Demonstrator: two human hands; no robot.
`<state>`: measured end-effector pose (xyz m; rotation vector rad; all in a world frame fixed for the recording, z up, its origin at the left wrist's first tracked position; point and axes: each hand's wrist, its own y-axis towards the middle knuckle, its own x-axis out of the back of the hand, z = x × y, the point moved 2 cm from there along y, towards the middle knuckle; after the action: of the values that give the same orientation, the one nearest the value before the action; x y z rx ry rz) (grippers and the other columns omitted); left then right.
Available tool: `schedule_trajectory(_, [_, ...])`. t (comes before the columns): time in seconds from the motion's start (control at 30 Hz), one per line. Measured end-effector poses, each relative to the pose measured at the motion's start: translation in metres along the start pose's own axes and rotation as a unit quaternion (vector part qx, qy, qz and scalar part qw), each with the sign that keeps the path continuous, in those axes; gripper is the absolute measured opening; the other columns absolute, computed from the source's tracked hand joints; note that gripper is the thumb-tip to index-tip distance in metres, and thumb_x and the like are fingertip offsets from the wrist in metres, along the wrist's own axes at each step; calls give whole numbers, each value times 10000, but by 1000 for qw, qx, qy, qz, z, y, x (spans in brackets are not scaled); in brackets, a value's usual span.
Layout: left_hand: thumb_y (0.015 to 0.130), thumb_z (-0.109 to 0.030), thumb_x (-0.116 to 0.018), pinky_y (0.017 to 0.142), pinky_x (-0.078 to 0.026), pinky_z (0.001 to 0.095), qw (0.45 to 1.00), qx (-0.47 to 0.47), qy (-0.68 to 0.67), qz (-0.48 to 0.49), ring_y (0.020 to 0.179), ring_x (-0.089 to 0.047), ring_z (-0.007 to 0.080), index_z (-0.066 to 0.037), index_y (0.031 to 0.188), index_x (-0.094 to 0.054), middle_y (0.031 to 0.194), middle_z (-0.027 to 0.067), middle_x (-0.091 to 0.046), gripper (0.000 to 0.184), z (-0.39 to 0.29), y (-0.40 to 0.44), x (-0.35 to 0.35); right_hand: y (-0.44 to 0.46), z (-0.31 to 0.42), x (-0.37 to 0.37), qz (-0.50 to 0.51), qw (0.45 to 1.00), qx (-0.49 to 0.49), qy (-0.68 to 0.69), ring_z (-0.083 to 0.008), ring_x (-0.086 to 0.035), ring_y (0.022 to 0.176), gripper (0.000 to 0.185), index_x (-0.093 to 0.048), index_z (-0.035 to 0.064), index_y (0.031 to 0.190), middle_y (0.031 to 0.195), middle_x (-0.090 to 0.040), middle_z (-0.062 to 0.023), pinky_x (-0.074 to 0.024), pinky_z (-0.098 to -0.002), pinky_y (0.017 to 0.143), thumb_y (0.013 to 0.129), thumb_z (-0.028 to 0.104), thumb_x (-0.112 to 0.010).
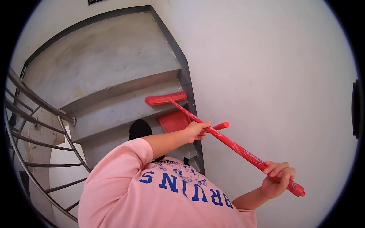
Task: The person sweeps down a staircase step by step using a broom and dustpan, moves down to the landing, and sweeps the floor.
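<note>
Right hand (279, 177) grips the broom (235, 147) high, likely for leverage; left hand (195, 131) closes where the dustpan handle (223, 125) crosses it

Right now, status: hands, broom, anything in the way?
Left hand and right hand closed on red broom. Broom head over step, by wall. Dustpan and dark shoe close by, possible obstructions.

Grey concrete stairs (114, 105) left of left fingers (202, 126), landing (110, 49) beyond; white wall (273, 76) right, dark skirting (184, 70) just past fingers; metal railing (42, 104) far left.
</note>
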<state>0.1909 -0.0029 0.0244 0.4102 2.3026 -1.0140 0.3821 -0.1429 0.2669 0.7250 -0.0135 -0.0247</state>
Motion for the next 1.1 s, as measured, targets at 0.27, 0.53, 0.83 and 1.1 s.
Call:
schedule_trajectory(0.27, [820,-276,-682,508,-372,204,997,-9,-80,20,568,-427,50,-86,811,-629,690,-35,-535,197,12,-46,-37,31,46,25,48,996,73,7,-153,-457,485,293,-345,89,730,639,-392,-36,-509,-366,664,964,258,-393])
schedule_trajectory(0.53, [819,-270,-680,473,-305,206,977,-126,-163,-57,523,-362,47,-69,783,-615,627,-37,-482,214,-15,-114,19,70,19,-14,156,971,35,176,-156,-445,503,312,-326,107,718,639,-384,-40,-485,-370,715,965,277,-415])
schedule_trajectory(0.83, [821,-286,-662,488,-320,219,942,-178,-253,-133,554,-419,60,-117,765,-575,650,-41,-500,198,6,-147,146,71,-42,-123,289,917,-79,263,-232,-535,579,208,-351,64,772,691,-459,-99,-479,-455,834,949,164,-392])
schedule_trajectory(1.1, [808,-319,-657,471,-385,196,950,-143,-270,-57,560,-489,53,-118,741,-599,663,-34,-567,219,13,-155,137,72,1,-137,290,933,-60,203,-207,-497,511,209,-351,62,776,657,-427,-88,-496,-429,787,949,173,-388])
